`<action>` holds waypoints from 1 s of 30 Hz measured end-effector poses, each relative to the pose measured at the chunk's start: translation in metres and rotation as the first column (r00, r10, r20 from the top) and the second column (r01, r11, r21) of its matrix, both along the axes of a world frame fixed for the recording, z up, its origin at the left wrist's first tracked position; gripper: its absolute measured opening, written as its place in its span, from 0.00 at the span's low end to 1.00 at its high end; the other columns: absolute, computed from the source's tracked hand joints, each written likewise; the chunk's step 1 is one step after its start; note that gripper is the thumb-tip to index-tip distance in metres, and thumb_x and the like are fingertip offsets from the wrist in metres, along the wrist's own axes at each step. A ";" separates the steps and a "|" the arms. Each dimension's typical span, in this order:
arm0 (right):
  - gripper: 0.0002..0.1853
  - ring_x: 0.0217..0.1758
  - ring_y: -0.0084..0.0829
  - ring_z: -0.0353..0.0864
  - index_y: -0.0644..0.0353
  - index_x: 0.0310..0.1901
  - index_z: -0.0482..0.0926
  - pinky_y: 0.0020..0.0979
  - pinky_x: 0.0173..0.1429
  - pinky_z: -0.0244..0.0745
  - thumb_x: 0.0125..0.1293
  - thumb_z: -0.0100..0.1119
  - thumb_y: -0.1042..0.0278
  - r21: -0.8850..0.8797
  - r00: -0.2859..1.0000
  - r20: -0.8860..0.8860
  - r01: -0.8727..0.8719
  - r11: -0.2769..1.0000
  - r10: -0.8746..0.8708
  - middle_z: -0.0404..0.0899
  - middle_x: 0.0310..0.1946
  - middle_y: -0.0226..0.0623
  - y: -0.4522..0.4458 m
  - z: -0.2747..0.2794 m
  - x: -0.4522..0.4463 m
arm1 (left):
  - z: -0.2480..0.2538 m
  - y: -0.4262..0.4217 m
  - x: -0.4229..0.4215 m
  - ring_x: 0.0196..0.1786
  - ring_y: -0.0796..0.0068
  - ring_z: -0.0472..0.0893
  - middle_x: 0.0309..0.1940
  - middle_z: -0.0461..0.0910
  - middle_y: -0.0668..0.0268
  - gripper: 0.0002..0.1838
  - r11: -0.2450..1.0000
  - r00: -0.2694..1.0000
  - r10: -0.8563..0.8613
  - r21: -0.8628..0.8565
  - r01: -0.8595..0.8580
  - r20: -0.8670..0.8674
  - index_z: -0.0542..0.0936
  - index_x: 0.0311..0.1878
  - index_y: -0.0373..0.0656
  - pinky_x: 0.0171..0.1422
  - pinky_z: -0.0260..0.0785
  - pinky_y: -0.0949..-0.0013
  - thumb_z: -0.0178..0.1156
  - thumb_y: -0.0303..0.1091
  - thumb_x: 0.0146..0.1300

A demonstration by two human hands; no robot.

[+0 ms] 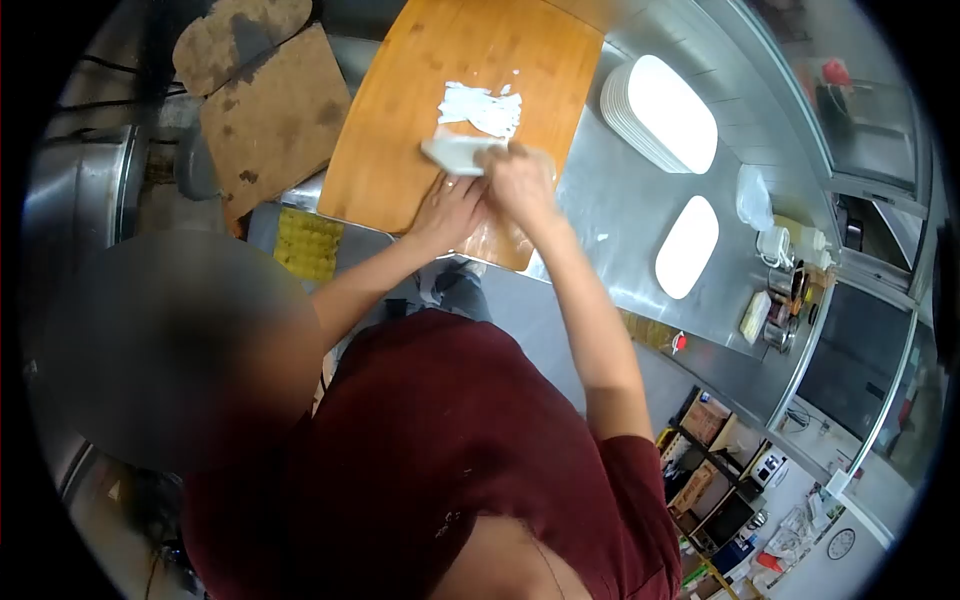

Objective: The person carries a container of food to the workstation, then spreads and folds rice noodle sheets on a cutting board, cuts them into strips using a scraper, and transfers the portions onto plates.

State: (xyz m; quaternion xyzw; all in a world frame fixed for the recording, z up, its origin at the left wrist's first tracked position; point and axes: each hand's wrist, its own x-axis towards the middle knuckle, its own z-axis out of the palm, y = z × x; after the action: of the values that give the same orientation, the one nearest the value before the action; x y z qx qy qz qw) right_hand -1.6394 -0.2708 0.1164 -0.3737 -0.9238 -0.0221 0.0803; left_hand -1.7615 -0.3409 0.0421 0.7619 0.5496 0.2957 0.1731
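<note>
My right hand (520, 185) is closed at the right end of a cleaver (455, 153), whose broad pale blade points left over the wooden cutting board (400, 90). Motion blurs the blade and what lies beneath it. Just below the blade, my left hand (450, 212) rests low on the board with its fingers stretched out, close to my right hand. A ring shows on one finger. Beyond the blade lies a patch of white cut strips (480, 108), with a few small bits scattered above it. Any food under my hands is hidden.
On the steel counter (620, 215) to the right stand a stack of white oval plates (660, 115) and a single white plate (688, 247). Containers (785, 310) crowd its far end. Stained brown boards (275, 120) lie left, above a yellow tray (307, 245).
</note>
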 end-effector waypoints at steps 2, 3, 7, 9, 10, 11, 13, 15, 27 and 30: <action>0.10 0.31 0.31 0.78 0.50 0.31 0.80 0.32 0.31 0.74 0.43 0.55 0.72 -0.108 1.000 0.003 0.021 0.994 -0.021 0.78 0.23 0.31 0.014 -0.006 0.006 | 0.012 0.002 -0.002 0.54 0.55 0.68 0.48 0.71 0.55 0.21 1.000 0.999 -0.011 0.025 0.010 0.032 0.70 0.53 0.39 0.60 0.60 0.59 0.54 0.34 0.55; 0.10 0.31 0.32 0.78 0.51 0.31 0.79 0.32 0.31 0.74 0.44 0.55 0.72 -0.059 1.000 -0.027 0.011 0.998 -0.013 0.78 0.24 0.31 0.009 -0.005 0.005 | 0.008 0.005 -0.005 0.54 0.57 0.68 0.48 0.71 0.56 0.21 1.000 1.000 -0.007 0.030 0.006 0.024 0.70 0.53 0.38 0.60 0.60 0.59 0.54 0.33 0.54; 0.08 0.30 0.35 0.78 0.52 0.29 0.79 0.32 0.31 0.74 0.44 0.55 0.73 -0.042 0.999 -0.021 0.026 0.999 -0.027 0.78 0.25 0.32 -0.006 -0.005 0.004 | -0.003 0.000 0.000 0.54 0.61 0.67 0.49 0.70 0.59 0.21 0.992 0.998 -0.037 -0.121 0.030 -0.056 0.71 0.51 0.37 0.59 0.61 0.61 0.55 0.32 0.53; 0.08 0.30 0.34 0.78 0.51 0.28 0.79 0.33 0.31 0.74 0.44 0.55 0.73 -0.046 0.997 -0.072 0.037 0.998 -0.041 0.78 0.24 0.32 0.012 0.000 0.000 | 0.007 0.001 -0.002 0.54 0.60 0.67 0.49 0.70 0.58 0.20 0.994 1.000 -0.002 0.108 0.000 0.021 0.72 0.50 0.37 0.59 0.61 0.60 0.55 0.32 0.53; 0.08 0.30 0.34 0.77 0.52 0.28 0.79 0.33 0.30 0.74 0.43 0.55 0.73 -0.117 0.997 -0.033 0.062 0.991 -0.066 0.77 0.23 0.33 0.008 0.009 0.005 | 0.015 0.001 -0.005 0.54 0.60 0.67 0.49 0.70 0.58 0.19 0.997 0.999 -0.004 0.071 0.002 0.032 0.72 0.49 0.37 0.59 0.61 0.61 0.55 0.32 0.53; 0.09 0.30 0.35 0.77 0.52 0.29 0.79 0.34 0.30 0.74 0.43 0.55 0.73 -0.099 0.998 -0.042 0.037 0.994 -0.042 0.77 0.24 0.33 0.003 0.010 0.005 | 0.003 -0.003 -0.007 0.55 0.60 0.67 0.49 0.69 0.58 0.19 0.990 0.998 -0.022 -0.141 0.012 -0.066 0.72 0.49 0.37 0.61 0.59 0.62 0.55 0.32 0.53; 0.09 0.31 0.36 0.77 0.53 0.30 0.78 0.35 0.30 0.73 0.43 0.56 0.73 -0.093 0.999 -0.044 -0.008 0.996 0.004 0.78 0.25 0.35 -0.018 -0.001 0.007 | -0.018 -0.001 -0.008 0.53 0.59 0.67 0.48 0.70 0.58 0.19 0.999 0.998 -0.027 0.028 0.028 -0.051 0.72 0.49 0.37 0.59 0.60 0.60 0.55 0.33 0.53; 0.11 0.31 0.36 0.77 0.53 0.32 0.79 0.35 0.30 0.74 0.42 0.57 0.73 -0.074 0.999 -0.040 0.028 0.997 -0.031 0.78 0.25 0.35 -0.008 0.001 0.001 | 0.001 -0.002 -0.005 0.52 0.57 0.68 0.47 0.71 0.57 0.18 0.996 1.000 -0.015 0.086 0.015 -0.003 0.73 0.47 0.38 0.57 0.62 0.59 0.56 0.34 0.53; 0.12 0.37 0.38 0.78 0.58 0.35 0.79 0.34 0.39 0.73 0.44 0.56 0.76 -0.185 0.958 -0.149 0.218 0.958 -0.246 0.80 0.32 0.39 -0.013 0.027 0.027 | 0.005 0.013 -0.068 0.42 0.57 0.72 0.37 0.74 0.56 0.10 0.982 0.978 0.101 0.141 -0.127 0.180 0.75 0.39 0.37 0.46 0.64 0.62 0.55 0.26 0.52; 0.13 0.38 0.35 0.79 0.61 0.39 0.78 0.33 0.39 0.74 0.49 0.55 0.77 -0.502 0.785 -0.215 0.421 0.755 -0.581 0.80 0.34 0.41 -0.041 0.048 0.060 | 0.020 0.065 -0.081 0.39 0.55 0.71 0.34 0.74 0.55 0.11 0.985 0.976 0.141 0.080 -0.156 0.168 0.75 0.41 0.37 0.45 0.63 0.60 0.56 0.28 0.53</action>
State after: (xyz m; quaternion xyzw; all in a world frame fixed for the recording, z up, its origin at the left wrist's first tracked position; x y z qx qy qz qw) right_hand -1.5792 -0.3122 0.1641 -0.6170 -0.7372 0.2284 0.1538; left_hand -1.8428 -0.2762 0.0623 0.6995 0.5748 0.3938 0.1590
